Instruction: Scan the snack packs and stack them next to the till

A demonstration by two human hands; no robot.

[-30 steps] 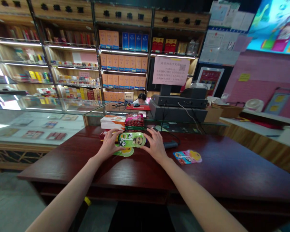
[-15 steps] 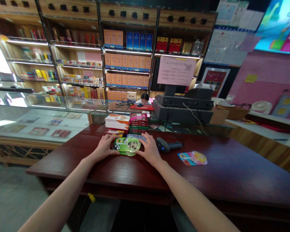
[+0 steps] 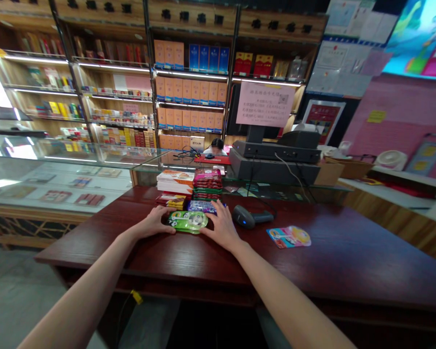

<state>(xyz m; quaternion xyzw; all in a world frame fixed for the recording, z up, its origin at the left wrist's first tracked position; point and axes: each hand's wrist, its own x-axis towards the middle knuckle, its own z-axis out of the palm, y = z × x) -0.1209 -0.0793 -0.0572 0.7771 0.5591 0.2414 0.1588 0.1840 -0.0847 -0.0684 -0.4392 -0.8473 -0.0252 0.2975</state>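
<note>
A green blister pack with cartoon pandas [image 3: 188,221] lies flat on the dark red counter [image 3: 312,271]. My left hand [image 3: 155,222] grips its left end with curled fingers. My right hand [image 3: 220,225] presses against its right end. Just behind the pack sit a purple packet [image 3: 202,206], a stack of pink and green packets [image 3: 207,182] and flat white and orange boxes [image 3: 176,181].
A barcode scanner [image 3: 245,216] rests right of my right hand, its cable trailing back. A pink and blue blister pack [image 3: 288,237] lies further right. A cash register [image 3: 274,162] stands behind, a glass display case [image 3: 51,179] at left, and shelves of cartons beyond.
Both hands have lowered the green pack from a tilted, raised hold down flat onto the counter and slid it a little closer to the stacked packets.
</note>
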